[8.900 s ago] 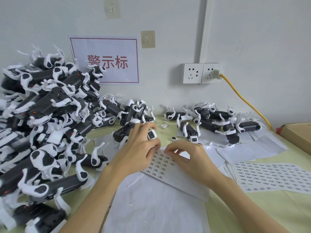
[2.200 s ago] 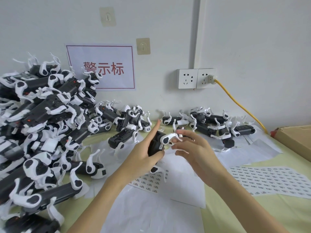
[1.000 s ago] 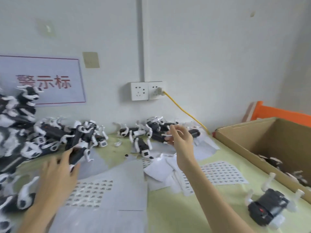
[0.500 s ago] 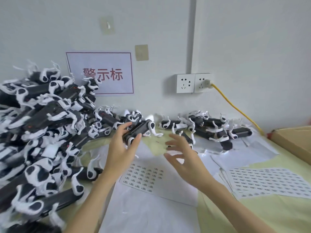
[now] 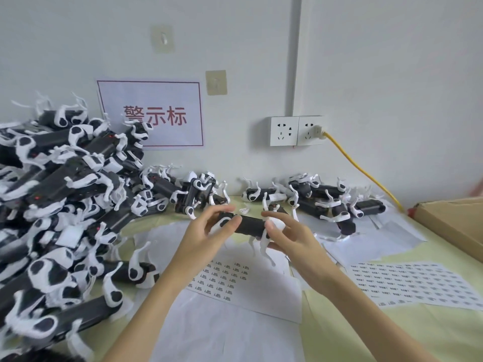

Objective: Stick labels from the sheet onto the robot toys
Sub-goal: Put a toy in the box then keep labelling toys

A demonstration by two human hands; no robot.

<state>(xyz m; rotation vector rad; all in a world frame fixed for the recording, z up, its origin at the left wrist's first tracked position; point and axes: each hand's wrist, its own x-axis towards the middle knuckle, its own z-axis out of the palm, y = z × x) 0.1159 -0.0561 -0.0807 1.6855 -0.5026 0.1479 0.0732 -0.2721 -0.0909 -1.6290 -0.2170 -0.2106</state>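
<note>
Both hands are on 1 robot toy [image 5: 249, 225] held above the label sheet [image 5: 222, 276]: left hand [image 5: 206, 235] grips one end, right hand [image 5: 290, 237] the other (no label on a fingertip that I can see). Looks like orienting it; next up, peel a label, which needs 1 hand free.

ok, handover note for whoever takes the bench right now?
Left hand and right hand each grip one end of a robot toy, held above the label sheet.
The sheet lies on the table, partly used; a fuller sheet lies to the right.
A big pile of toys is on the left.
No label in the fingers yet: peel one and stick it on.
</note>
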